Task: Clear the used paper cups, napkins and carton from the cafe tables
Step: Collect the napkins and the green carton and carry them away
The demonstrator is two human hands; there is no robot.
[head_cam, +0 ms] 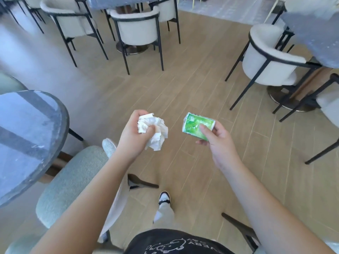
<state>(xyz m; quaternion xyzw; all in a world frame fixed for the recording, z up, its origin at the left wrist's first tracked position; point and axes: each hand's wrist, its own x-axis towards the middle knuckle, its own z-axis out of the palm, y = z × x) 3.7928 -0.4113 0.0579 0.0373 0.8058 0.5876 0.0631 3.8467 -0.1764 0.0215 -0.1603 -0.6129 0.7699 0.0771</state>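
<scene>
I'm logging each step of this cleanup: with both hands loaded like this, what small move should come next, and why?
Probably keep walking toward a bin. The left hand grips crumpled napkins and the right hand pinches a green carton, so neither can pick up more. No bin shows in view, and both items hang over bare wooden floor.

Standing in a cafe seating area: round grey stone-look tables [33,136] ringed by cream tub chairs [136,27] on black metal legs, spreading across pale wood-plank flooring [183,88].
</scene>
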